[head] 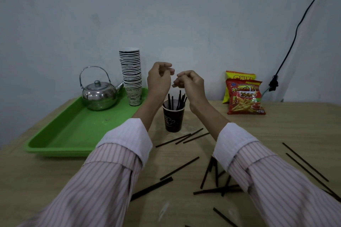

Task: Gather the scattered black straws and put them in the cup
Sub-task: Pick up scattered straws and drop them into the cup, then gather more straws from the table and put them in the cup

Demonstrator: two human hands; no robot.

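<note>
A black paper cup (173,120) stands on the wooden table in the middle, with several black straws (178,100) upright in it. Many more black straws (180,168) lie scattered on the table in front of the cup and to the right. My left hand (160,79) and my right hand (191,83) hover close together just above the cup, fingers loosely curled. No straw shows in either hand. Striped sleeves cover both forearms and hide some straws at the right.
A green tray (73,134) at the left holds a steel kettle (99,94) and a tall stack of paper cups (131,75). Two snack bags (245,96) lean on the wall at the right. A black cable (287,49) hangs down the wall.
</note>
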